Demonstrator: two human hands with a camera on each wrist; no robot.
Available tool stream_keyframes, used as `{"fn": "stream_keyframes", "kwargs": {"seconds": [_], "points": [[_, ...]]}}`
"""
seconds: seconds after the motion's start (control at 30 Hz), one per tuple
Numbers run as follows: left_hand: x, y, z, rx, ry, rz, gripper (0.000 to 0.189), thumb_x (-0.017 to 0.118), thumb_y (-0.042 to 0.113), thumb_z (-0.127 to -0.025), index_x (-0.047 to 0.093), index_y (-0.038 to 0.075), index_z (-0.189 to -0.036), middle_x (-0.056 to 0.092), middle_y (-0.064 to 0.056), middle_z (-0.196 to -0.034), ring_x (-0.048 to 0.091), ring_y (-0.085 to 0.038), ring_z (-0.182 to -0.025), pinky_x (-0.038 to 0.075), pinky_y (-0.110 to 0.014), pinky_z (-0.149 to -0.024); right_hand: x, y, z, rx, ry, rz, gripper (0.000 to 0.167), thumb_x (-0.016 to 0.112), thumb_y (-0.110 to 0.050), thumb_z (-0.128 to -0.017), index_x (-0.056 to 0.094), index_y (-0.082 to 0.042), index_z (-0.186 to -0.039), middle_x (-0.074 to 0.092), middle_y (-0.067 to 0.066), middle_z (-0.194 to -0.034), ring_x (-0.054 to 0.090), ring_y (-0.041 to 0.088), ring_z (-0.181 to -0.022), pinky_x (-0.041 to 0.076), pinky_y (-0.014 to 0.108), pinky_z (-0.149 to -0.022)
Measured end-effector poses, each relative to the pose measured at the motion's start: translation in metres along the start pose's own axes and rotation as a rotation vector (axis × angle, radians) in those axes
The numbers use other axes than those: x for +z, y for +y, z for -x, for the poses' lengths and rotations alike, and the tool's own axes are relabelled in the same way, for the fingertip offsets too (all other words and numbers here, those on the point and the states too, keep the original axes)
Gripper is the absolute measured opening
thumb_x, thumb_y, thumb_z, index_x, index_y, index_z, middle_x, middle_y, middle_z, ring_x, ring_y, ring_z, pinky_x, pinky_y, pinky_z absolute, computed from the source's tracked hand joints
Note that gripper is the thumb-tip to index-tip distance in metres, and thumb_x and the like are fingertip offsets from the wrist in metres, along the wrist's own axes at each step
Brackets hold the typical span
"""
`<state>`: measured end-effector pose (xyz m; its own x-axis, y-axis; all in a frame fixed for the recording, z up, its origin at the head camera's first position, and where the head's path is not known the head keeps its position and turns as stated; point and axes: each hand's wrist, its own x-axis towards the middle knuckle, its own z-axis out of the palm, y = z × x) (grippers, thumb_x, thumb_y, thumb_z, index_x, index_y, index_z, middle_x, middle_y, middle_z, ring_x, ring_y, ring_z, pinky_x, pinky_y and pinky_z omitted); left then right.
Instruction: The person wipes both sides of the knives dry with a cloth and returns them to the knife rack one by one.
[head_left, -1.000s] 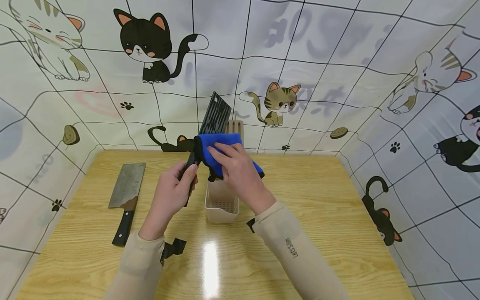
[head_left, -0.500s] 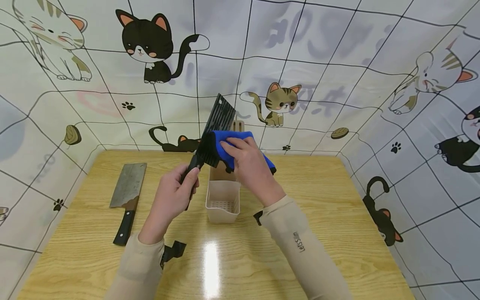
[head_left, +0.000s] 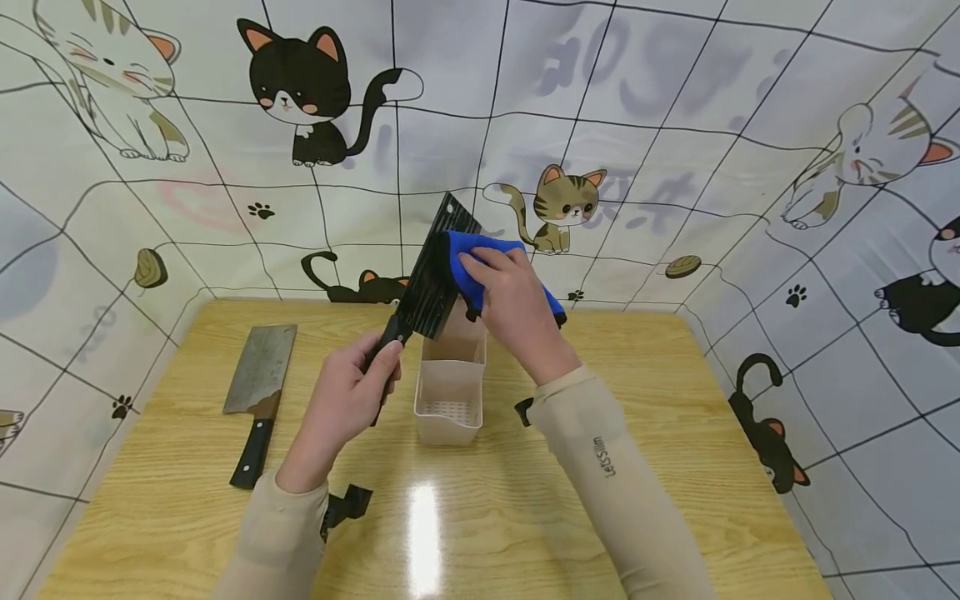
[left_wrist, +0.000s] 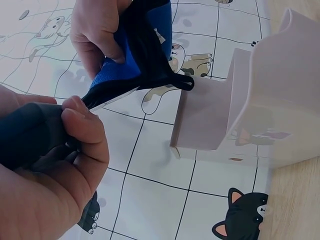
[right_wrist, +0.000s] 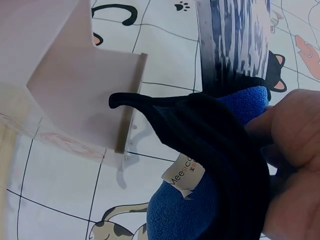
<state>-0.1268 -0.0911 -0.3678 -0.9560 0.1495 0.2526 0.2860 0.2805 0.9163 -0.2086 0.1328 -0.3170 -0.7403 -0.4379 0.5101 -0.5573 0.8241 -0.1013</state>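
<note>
In the head view, my left hand (head_left: 348, 396) grips the black handle of a cleaver (head_left: 426, 304), whose dark, streaked blade points up and away from me. My right hand (head_left: 517, 304) holds a folded blue cloth (head_left: 463, 243) with black edging against the blade's upper right part. Seen from the right wrist, the cloth (right_wrist: 175, 215) carries a white label and a black loop, and the bright streaked blade (right_wrist: 232, 40) shows beyond it. The left wrist view shows the left thumb and fingers (left_wrist: 87, 132) curled round the handle.
A second cleaver (head_left: 258, 367), grey-bladed with a black handle, lies on the wooden table (head_left: 637, 433) at the left. A pale plastic holder (head_left: 448, 425) with compartments stands behind and below the hands. Cat-printed sheeting (head_left: 450, 125) encloses the back and sides.
My right hand has slid the cloth up and to the right along the blade, baring its lower part near the handle. The left hand keeps its grip, shifting only slightly.
</note>
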Motion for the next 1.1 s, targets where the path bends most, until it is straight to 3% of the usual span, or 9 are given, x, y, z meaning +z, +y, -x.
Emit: {"fn": "stream_keyframes", "kwargs": {"seconds": [0.53, 0.83, 1.1], "points": [[0.002, 0.001, 0.003, 0.033, -0.038, -0.027, 0.027, 0.054, 0.016, -0.108, 0.06, 0.003, -0.086, 0.056, -0.005, -0.068, 0.048, -0.015, -0.055, 0.039, -0.029, -0.049, -0.01, 0.014, -0.018, 0.053, -0.025, 0.056, 0.047, 0.049, 0.009, -0.098, 0.064, -0.006, -0.14, 0.064, 0.018, -0.139, 0.057, 0.037, -0.123, 0.046, 0.045, -0.106], [0.002, 0.0, 0.002, 0.008, -0.024, -0.044, 0.027, 0.054, 0.018, -0.109, 0.061, 0.003, -0.088, 0.058, -0.007, -0.07, 0.05, -0.016, -0.056, 0.041, -0.03, -0.05, -0.003, 0.001, -0.011, -0.001, -0.053, 0.082, 0.045, 0.057, 0.005, -0.098, 0.064, -0.007, -0.141, 0.064, 0.016, -0.139, 0.058, 0.032, -0.127, 0.044, 0.042, -0.105], [0.002, -0.001, 0.001, -0.029, 0.019, -0.023, 0.028, 0.053, 0.022, -0.11, 0.062, 0.003, -0.09, 0.059, -0.009, -0.075, 0.055, -0.019, -0.062, 0.044, -0.03, -0.054, 0.0, -0.016, -0.003, -0.071, -0.026, 0.113, 0.044, 0.064, 0.002, -0.096, 0.066, -0.008, -0.139, 0.067, 0.015, -0.136, 0.06, 0.028, -0.126, 0.046, 0.041, -0.103]]}}
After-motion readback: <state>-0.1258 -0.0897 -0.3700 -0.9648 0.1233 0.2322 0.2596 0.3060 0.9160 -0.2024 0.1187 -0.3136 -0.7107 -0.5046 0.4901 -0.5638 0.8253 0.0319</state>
